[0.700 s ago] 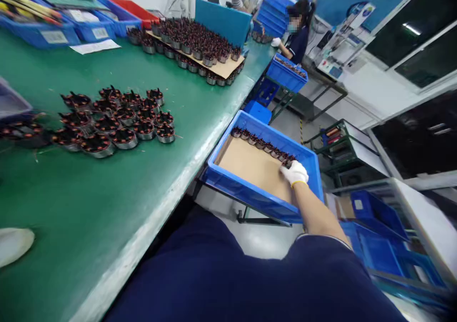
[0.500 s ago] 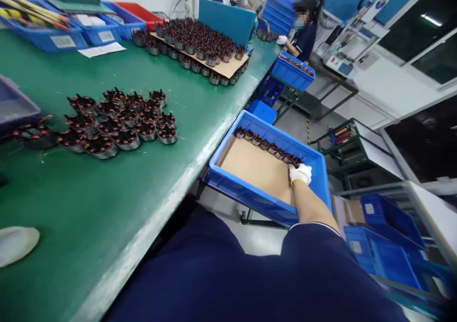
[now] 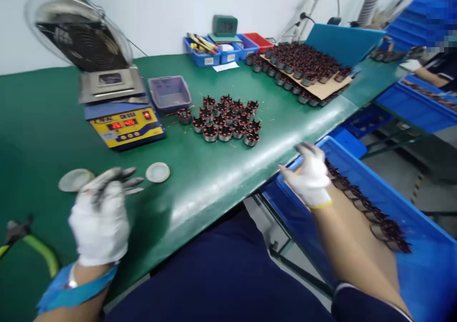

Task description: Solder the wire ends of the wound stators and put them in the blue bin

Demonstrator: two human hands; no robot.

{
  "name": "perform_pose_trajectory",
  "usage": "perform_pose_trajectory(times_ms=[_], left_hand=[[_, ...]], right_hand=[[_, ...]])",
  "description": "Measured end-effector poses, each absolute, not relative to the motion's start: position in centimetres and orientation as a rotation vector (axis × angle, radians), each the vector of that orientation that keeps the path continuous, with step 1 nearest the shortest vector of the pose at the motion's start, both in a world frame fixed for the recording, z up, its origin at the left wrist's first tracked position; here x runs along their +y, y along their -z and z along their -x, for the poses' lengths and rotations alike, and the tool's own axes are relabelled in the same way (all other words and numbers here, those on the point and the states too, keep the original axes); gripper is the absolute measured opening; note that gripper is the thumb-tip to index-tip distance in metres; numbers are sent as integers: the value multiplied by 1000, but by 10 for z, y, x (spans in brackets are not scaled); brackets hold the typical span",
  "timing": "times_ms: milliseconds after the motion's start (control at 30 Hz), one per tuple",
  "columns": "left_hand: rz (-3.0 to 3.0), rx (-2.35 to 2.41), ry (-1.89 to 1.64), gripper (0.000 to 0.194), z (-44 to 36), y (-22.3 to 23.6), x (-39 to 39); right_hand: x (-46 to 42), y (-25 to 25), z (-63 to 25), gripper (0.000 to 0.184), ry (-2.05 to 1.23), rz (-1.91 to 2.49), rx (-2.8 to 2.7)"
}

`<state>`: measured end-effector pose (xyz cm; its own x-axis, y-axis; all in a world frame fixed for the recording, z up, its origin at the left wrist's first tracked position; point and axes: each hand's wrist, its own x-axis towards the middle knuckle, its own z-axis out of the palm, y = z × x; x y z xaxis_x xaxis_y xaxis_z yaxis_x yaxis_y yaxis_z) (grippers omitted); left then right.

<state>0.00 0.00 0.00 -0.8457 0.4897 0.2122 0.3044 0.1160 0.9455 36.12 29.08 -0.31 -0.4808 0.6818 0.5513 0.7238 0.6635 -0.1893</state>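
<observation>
My left hand (image 3: pixel 103 217), in a white glove with dark fingertips, is over the green bench, its fingers stretched out and holding nothing. Close to it lie two small pale round dishes, one white lid-like dish (image 3: pixel 157 172) and another dish (image 3: pixel 75 180) partly behind the hand. My right hand (image 3: pixel 310 176), also gloved, is above the near-left rim of a blue bin (image 3: pixel 428 274), empty with fingers apart. Inside that bin, a row of copper-wound motor stators (image 3: pixel 371 212) stands on a cardboard sheet (image 3: pixel 352 212). A cluster of loose stators (image 3: pixel 224 132) sits mid-bench.
A yellow-and-blue heating unit (image 3: pixel 124 126) with red digits stands at the back left, beside a grey-purple tray (image 3: pixel 170 93). Green-handled pliers (image 3: pixel 39 246) lie at left. Stators (image 3: pixel 296 65) are stacked on cardboard at the back right. A co-worker's arm (image 3: pixel 430 76) shows at far right.
The view has swung left. My right hand has left the end of the stator row in the bin and moved towards the bench, empty. My left hand has come into view.
</observation>
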Motion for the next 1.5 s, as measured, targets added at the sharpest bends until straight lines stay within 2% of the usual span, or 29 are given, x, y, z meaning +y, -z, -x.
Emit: perform_pose_trajectory(times_ms=[67, 133, 233, 333, 433, 467, 533, 600, 633, 800, 833, 967, 1033, 1133, 1367, 1500], left_hand=[[-920, 2139, -1883, 37, -21, -6, 7], [-1014, 1951, -1932, 33, -35, -2, 9], [-1041, 1856, -1880, 39, -37, 13, 3], [-942, 1882, -1949, 31, -35, 17, -3], [-842, 1790, -2030, 24, -42, 7, -1], [-795, 1750, -1987, 29, -45, 3, 1], [-647, 1637, -1771, 52, -50, -2, 6], [-426, 1391, -1527, 72, -51, -4, 8], [-301, 1270, -1467, 76, -51, -4, 8], [172, 1136, -1642, 72, -40, -11, 5], [195, 1144, -1682, 73, -38, -12, 4], [251, 1125, -1803, 69, -34, -16, 5], [258, 1082, -1806, 72, -34, -18, 7], [360, 1009, -1791, 69, -33, -26, 9], [407, 887, -1781, 67, -28, -36, 6], [162, 704, -1805, 73, -10, -37, -6]], right_hand=[[292, 3, -291, 65, 134, 917, -2526], [299, 5, -246, 54, 184, 976, -2680], [307, 10, -227, 29, 212, 1111, -2738], [290, 14, -237, 19, 141, 1080, -2637], [244, 8, -239, 18, -163, 698, -2599], [226, 3, -234, 18, -323, 513, -2602], [191, -10, -218, 18, -621, 180, -2623], [164, -22, -197, 18, -770, -77, -2592], [155, -26, -187, 21, -802, -135, -2563], [136, -15, -157, 63, -971, 68, -2336], [134, -9, -156, 61, -1001, 94, -2300], [125, 5, -153, 29, -984, 68, -2245], [123, 6, -151, 21, -977, 77, -2227], [124, 5, -147, 18, -999, 84, -2218], [124, 2, -142, 25, -1023, 11, -2162], [132, -31, -132, 12, -1227, 6, -2131]])
